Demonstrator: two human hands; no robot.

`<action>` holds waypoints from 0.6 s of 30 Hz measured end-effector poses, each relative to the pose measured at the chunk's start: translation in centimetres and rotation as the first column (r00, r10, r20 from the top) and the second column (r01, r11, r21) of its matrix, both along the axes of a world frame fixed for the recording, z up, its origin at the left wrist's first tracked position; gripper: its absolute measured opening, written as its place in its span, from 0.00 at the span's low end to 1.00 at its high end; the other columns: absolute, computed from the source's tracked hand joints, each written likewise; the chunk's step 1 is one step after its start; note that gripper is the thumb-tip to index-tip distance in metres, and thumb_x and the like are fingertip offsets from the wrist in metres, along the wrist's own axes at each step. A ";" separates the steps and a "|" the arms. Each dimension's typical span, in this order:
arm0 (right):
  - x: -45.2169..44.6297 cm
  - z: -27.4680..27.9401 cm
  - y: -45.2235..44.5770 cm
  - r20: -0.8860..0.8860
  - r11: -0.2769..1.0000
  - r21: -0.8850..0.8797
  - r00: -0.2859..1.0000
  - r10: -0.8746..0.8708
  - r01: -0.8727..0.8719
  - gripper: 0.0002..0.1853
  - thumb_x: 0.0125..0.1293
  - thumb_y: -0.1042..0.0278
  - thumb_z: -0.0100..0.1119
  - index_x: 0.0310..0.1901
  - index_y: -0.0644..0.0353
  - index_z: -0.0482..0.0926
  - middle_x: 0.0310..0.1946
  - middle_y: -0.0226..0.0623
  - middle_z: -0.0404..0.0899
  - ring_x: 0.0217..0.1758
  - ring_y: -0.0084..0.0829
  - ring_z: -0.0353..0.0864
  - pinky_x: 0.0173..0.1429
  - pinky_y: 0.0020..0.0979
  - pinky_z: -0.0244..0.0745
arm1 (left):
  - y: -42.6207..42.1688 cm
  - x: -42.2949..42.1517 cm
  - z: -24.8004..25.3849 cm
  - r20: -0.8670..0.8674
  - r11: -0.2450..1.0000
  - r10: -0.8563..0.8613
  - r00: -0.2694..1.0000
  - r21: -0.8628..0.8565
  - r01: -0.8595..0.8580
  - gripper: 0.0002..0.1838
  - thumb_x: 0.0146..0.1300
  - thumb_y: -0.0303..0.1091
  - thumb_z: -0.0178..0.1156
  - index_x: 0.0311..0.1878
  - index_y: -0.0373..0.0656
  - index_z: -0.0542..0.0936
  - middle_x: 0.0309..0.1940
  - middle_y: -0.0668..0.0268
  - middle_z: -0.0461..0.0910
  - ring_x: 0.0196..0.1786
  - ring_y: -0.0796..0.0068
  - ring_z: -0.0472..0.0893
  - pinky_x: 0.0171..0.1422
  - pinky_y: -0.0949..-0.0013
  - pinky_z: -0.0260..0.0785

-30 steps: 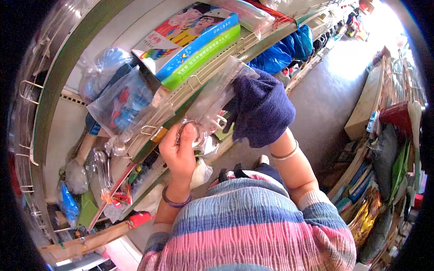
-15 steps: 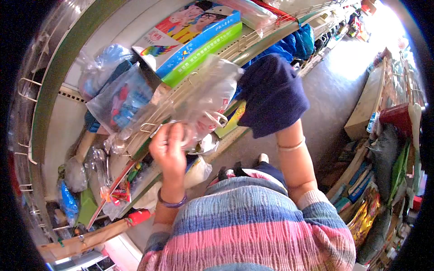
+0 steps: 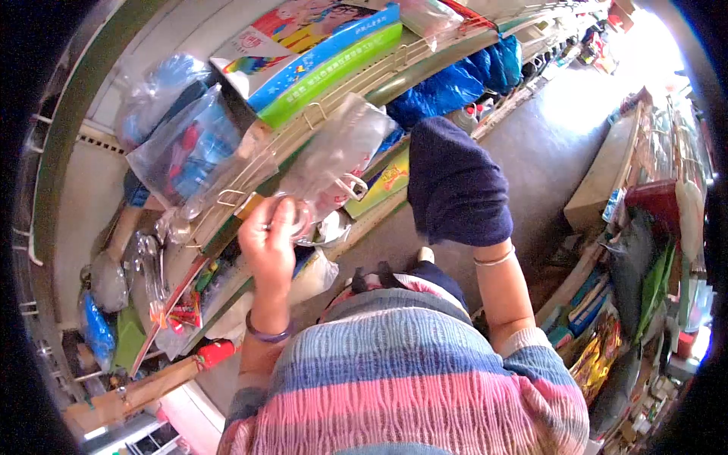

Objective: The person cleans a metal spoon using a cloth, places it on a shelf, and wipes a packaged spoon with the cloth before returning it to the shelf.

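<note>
- Pinched clear plastic bag (image 3: 337, 144) in left hand (image 3: 269, 227), beside wire-edged shelf (image 3: 370, 79).
- Had navy knit cloth (image 3: 459, 186) over right hand; couldn't tell finger spread.

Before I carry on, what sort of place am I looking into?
Probably a small shop or a stockroom: a long shelf edged with wire hooks carries colourful packaging and a clear bag with blue and red contents, and more goods crowd the other side of the aisle floor.
</note>
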State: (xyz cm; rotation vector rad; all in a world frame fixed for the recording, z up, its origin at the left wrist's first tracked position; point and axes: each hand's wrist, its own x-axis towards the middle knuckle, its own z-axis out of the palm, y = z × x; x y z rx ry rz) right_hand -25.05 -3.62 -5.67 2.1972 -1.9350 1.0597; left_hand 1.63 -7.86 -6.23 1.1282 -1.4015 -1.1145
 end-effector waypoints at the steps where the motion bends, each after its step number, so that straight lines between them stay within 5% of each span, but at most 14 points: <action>1: 0.1 0.2 0.0 0.005 0.999 0.041 0.999 0.036 -0.037 0.21 0.49 0.63 0.59 0.47 0.59 0.74 0.42 0.43 0.76 0.49 0.45 0.74 0.53 0.38 0.69 | -0.1 -0.2 -0.3 0.044 0.999 0.010 0.999 -0.036 -0.008 0.08 0.62 0.30 0.56 0.34 0.34 0.78 0.26 0.68 0.79 0.29 0.83 0.76 0.34 0.77 0.68; 10: 2.2 2.2 -0.5 0.050 0.992 -0.004 0.990 0.130 -0.130 0.23 0.48 0.64 0.60 0.48 0.62 0.73 0.44 0.45 0.75 0.51 0.46 0.73 0.56 0.38 0.68 | 1.1 -1.0 1.2 0.350 0.980 0.022 0.936 -0.194 0.049 0.10 0.61 0.32 0.58 0.32 0.32 0.77 0.19 0.66 0.74 0.25 0.85 0.69 0.29 0.77 0.63; 18: 3.2 2.7 -1.0 -0.012 0.984 0.101 0.988 0.151 -0.149 0.25 0.48 0.65 0.60 0.49 0.64 0.72 0.46 0.48 0.74 0.53 0.46 0.72 0.58 0.37 0.66 | 1.8 -1.0 1.5 0.329 0.966 0.001 0.944 -0.243 0.084 0.10 0.60 0.31 0.58 0.28 0.33 0.75 0.15 0.64 0.68 0.19 0.82 0.64 0.23 0.74 0.57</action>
